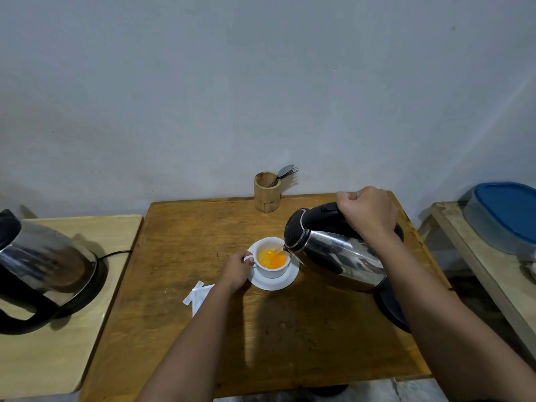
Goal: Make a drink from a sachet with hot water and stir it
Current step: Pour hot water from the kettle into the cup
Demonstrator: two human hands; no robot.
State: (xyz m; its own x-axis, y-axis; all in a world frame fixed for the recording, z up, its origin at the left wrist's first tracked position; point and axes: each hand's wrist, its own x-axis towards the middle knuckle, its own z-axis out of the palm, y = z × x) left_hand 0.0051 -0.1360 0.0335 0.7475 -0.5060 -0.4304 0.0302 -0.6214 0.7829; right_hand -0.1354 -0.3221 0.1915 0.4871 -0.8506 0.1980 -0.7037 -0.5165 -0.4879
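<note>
The scene is dim, with a cold bluish tint on the plain grey wall (261, 82). Soft shadows fall on the brown wooden table (179, 227). The shiny steel kettle with black lid (333, 253) reflects the room. Lines bend at the edges, and the second steel kettle at the left (43, 262) looks blurred.

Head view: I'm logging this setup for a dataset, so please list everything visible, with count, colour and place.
Cup: one, white, holds orange liquid, on the saucer.
Saucer: one, white, table centre.
Kettle: one, steel and black, tilted over the cup.
Kettle base: one, black, right table edge.
Second kettle: one, steel and black, left side table.
Torn sachet: one, white, left of saucer.
Wooden holder: one, tan, holds cutlery, table rear.
Container: one, blue lid, far right.
Table: one, brown wood.
Left hand: on cup handle.
Right hand: gripping kettle handle.
</note>
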